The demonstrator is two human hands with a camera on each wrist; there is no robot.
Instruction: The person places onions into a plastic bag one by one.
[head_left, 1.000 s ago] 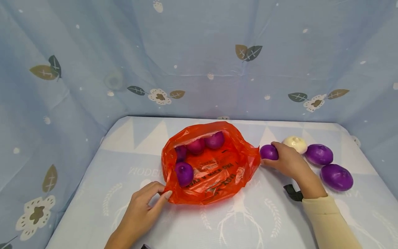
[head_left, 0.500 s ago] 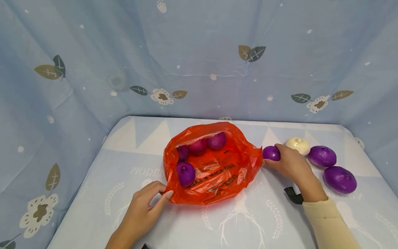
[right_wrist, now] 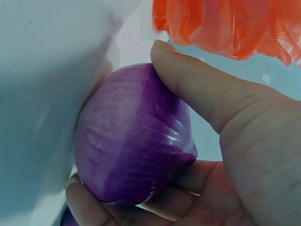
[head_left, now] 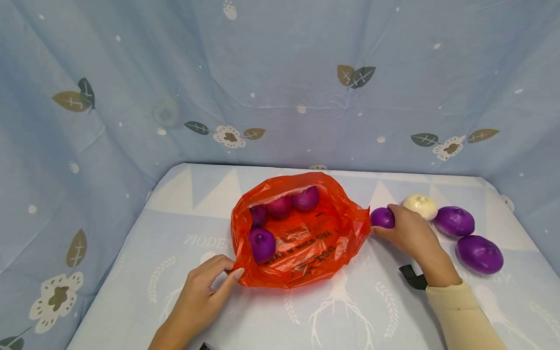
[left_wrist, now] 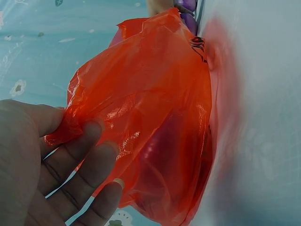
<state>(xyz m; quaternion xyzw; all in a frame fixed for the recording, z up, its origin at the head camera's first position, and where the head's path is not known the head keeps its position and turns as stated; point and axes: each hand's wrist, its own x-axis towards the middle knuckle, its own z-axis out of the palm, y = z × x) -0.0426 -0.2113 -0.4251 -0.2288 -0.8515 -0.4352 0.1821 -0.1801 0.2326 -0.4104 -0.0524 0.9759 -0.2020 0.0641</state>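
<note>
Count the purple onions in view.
7: four onions inside the red bag, one onion in the right hand, two onions right of that hand. More may be hidden in the bag.

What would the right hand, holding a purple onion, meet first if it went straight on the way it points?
Most likely the right side of the red bag, just beyond the purple onion that the right hand holds; the depth between them is unclear.

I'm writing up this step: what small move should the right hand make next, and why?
Probably lift the purple onion into the red bag: the right hand grips it beside the bag, the left hand pinches the open bag, and other onions lie inside.
</note>
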